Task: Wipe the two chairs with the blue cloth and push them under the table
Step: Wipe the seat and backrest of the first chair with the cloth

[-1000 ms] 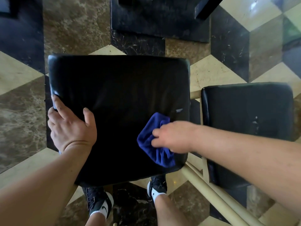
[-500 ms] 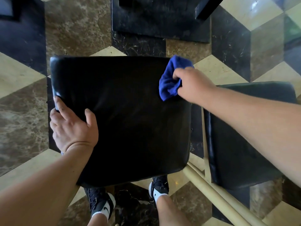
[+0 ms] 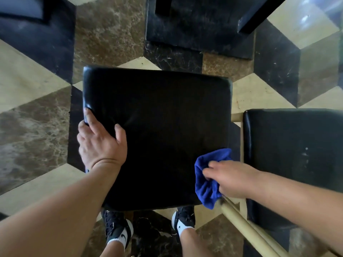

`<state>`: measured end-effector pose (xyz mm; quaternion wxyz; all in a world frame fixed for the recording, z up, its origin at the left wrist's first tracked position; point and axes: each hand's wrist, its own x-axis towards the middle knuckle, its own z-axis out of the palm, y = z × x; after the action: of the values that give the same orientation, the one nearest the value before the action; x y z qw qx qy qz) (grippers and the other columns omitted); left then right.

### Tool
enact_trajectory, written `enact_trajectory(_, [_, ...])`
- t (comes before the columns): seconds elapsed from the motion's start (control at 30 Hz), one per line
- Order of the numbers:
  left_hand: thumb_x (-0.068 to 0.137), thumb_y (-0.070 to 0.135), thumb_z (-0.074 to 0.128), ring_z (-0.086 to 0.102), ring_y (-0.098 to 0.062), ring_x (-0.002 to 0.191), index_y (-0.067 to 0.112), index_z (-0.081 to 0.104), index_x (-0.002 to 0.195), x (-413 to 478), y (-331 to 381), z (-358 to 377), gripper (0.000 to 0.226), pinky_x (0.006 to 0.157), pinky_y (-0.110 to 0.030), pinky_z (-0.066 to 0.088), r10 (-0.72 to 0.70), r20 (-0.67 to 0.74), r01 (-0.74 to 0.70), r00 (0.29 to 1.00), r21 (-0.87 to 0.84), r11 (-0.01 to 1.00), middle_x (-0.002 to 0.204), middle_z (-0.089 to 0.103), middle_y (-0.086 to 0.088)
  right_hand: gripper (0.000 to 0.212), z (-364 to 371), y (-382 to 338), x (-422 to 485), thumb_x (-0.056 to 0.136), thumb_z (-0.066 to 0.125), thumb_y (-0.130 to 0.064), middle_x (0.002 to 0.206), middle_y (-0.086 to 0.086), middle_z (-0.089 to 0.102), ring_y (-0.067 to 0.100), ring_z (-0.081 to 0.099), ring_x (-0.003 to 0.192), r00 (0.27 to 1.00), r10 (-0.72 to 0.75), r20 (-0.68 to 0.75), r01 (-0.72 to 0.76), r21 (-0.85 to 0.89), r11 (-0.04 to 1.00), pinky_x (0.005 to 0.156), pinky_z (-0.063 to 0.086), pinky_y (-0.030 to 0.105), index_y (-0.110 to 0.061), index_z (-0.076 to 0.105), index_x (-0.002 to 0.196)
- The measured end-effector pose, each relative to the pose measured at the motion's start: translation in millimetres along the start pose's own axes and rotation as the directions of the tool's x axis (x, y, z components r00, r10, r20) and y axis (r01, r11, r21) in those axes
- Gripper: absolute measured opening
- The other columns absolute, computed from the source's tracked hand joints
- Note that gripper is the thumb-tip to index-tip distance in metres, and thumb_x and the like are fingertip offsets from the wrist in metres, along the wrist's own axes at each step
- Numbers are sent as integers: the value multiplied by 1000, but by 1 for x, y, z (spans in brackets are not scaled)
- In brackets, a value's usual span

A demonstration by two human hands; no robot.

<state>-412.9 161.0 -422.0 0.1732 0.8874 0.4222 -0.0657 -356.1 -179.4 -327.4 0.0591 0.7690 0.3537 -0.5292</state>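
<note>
A black padded chair seat [image 3: 163,127] fills the middle of the view below me. My left hand [image 3: 101,143] grips its left edge, thumb on top and fingers curled over the side. My right hand [image 3: 228,178] holds the bunched blue cloth [image 3: 206,188] against the seat's near right corner. A second black chair seat [image 3: 297,154] stands close on the right, its pale wooden frame [image 3: 239,221] showing between the two seats.
The table's dark base [image 3: 200,28] and a black leg [image 3: 259,13] stand just beyond the chairs. The floor is patterned marble in black, brown and cream. My two feet in dark shoes [image 3: 118,230] are under the near edge of the seat.
My right hand has swept the blue cloth from the seat's far right corner back to its near right corner. My left hand has kept its hold on the left edge.
</note>
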Motion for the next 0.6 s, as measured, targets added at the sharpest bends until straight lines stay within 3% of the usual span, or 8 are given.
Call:
enact_trajectory(0.1, [96,63,42,41,-48,138,17,8,168,-1,3,-8,92,109,-61,42,-9,66,8,998,17,1000,160,35,-27,30,-30,-7,17,84,63,-20,106,-12,50,20,60,91,963,169,-210,-128,195,972,78,49,39,-36,53,108])
enact_trajectory(0.23, [98,61,42,34,-39,147,26,1,170,6,2,-24,90,116,-55,35,-35,223,54,974,-77,996,167,28,-17,37,-103,-28,80,85,73,-19,118,10,62,32,64,103,761,376,-529,-133,441,888,79,45,33,-21,63,121])
enact_trajectory(0.33, [91,57,40,44,-31,142,38,23,165,16,1,-43,78,111,-49,38,-76,284,172,956,-331,928,161,41,-4,40,-153,-59,128,92,71,-23,126,12,60,31,63,108,646,460,-609,-80,546,834,78,39,29,-19,60,130])
enact_trajectory(0.4, [87,57,39,56,-31,129,41,45,151,26,3,-60,66,99,-43,41,-166,325,309,931,-462,831,140,60,1,38,-178,-85,152,95,68,-24,126,12,60,31,64,109,592,485,-643,-28,585,810,79,43,31,-19,61,132])
enact_trajectory(0.43, [87,56,38,59,-32,124,36,54,144,34,5,-68,63,97,-42,41,-198,364,373,910,-511,775,127,66,2,37,-187,-99,163,96,66,-24,126,11,61,31,64,109,585,484,-651,-2,595,804,81,46,32,-19,62,132])
enact_trajectory(0.5, [87,55,37,64,-33,112,22,66,131,53,7,-82,62,97,-46,50,-258,485,532,836,-599,598,121,70,-7,34,-201,-128,180,98,62,-23,127,12,61,31,64,111,601,453,-659,44,592,804,87,49,35,-18,63,132])
enact_trajectory(0.57, [92,58,38,65,-25,76,17,73,119,66,6,-94,60,71,-37,56,-273,658,711,701,-622,328,108,71,-11,33,-206,-153,191,98,62,-22,125,11,61,32,63,112,635,400,-661,82,573,816,88,51,38,-19,64,130])
enact_trajectory(0.6, [96,59,36,60,-22,63,16,73,116,71,4,-98,61,61,-31,50,-241,710,749,661,-607,266,100,71,-9,32,-206,-163,195,97,63,-22,124,11,61,32,63,113,653,374,-659,95,561,822,89,53,40,-19,65,129])
